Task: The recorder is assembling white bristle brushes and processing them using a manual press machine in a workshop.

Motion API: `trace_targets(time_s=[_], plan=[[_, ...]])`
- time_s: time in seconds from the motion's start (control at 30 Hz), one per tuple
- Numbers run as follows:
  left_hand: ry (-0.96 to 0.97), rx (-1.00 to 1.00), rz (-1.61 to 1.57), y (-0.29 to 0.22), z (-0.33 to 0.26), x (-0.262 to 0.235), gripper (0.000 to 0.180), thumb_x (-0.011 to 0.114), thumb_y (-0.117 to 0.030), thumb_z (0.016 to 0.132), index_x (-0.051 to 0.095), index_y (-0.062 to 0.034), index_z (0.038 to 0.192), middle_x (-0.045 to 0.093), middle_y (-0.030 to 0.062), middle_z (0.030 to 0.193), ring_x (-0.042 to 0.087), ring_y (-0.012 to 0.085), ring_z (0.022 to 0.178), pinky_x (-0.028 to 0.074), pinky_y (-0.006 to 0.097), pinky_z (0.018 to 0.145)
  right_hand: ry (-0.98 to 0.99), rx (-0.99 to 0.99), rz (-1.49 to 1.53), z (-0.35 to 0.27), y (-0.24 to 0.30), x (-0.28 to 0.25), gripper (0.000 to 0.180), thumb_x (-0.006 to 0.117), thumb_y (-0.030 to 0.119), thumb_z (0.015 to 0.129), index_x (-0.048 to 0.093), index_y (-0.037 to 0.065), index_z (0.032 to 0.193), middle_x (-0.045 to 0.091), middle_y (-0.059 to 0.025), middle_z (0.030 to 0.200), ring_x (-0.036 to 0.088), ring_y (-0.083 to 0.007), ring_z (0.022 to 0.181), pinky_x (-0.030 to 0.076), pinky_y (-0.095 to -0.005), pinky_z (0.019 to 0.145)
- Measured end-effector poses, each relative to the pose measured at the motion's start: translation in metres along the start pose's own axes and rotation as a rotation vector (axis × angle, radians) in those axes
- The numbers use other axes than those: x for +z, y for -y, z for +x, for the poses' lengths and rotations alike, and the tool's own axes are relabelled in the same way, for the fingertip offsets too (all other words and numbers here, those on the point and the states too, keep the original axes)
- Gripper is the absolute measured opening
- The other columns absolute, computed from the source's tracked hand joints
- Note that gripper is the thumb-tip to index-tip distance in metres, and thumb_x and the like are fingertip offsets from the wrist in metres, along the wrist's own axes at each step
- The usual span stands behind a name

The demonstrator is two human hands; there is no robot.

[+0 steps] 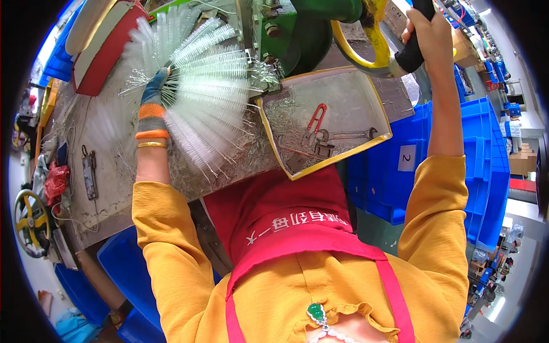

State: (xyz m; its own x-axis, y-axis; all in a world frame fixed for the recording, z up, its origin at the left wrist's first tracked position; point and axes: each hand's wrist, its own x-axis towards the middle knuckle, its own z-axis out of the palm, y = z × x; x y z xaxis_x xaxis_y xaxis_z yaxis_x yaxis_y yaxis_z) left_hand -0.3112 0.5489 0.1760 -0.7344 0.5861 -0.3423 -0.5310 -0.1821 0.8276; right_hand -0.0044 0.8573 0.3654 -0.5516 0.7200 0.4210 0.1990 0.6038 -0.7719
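My left hand (153, 94), in a blue and orange knitted glove, grips a fan of white bristle brushes on wire stems (200, 97) spread over the workbench (108, 154). The brush tips reach toward the green press machine (291, 28). My right hand (426, 34) is raised and closed around the black grip of the press lever (413, 54), beside the yellow handwheel (372, 46).
A yellow-rimmed metal tray (343, 97) holds red-handled pliers (313, 123), a wrench and wire scraps. Blue plastic crates (486, 166) stand at the right and below the bench. A red and white object (103, 51) lies at the upper left; a small yellow handwheel (28, 220) sits at the far left.
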Motion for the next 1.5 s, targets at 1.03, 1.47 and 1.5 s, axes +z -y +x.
trace_targets(time_s=[1.03, 1.47, 1.5], plan=[[0.053, -0.013, 0.135, 0.005, 0.004, -0.011, 0.019, 0.062, -0.016, 0.070, 0.060, -0.0049, 0.086, 0.060, 0.0040, 0.082, 0.056, 0.0132, 0.068, 0.047, 0.025, 0.063, -0.033, 0.071, -0.113, 0.009, 0.022, 0.004, 0.020, 0.047, 0.011, 0.070, 0.047, 0.000, 0.054, 0.046, -0.0071, 0.044, 0.047, -0.0152, 0.036, 0.037, -0.0263, 0.036], [0.018, 0.074, 0.128, 0.006, 0.038, -0.036, 0.019, 0.061, -0.015, 0.071, 0.060, -0.0055, 0.087, 0.060, 0.0031, 0.080, 0.056, 0.0119, 0.065, 0.047, 0.024, 0.060, -0.271, -0.106, 0.175, -0.051, -0.033, 0.036, 0.016, 0.050, 0.008, 0.071, 0.040, 0.000, 0.081, 0.052, -0.0050, 0.052, 0.053, -0.0120, 0.048, 0.044, -0.0230, 0.051], [-0.031, 0.084, 0.157, 0.006, 0.039, -0.033, 0.019, 0.062, -0.015, 0.071, 0.060, -0.0055, 0.087, 0.060, 0.0032, 0.081, 0.056, 0.0120, 0.065, 0.047, 0.023, 0.060, -0.218, -0.091, 0.138, -0.046, -0.032, 0.030, 0.015, 0.050, 0.008, 0.070, 0.041, 0.000, 0.080, 0.052, -0.0053, 0.053, 0.052, -0.0117, 0.047, 0.043, -0.0228, 0.049]])
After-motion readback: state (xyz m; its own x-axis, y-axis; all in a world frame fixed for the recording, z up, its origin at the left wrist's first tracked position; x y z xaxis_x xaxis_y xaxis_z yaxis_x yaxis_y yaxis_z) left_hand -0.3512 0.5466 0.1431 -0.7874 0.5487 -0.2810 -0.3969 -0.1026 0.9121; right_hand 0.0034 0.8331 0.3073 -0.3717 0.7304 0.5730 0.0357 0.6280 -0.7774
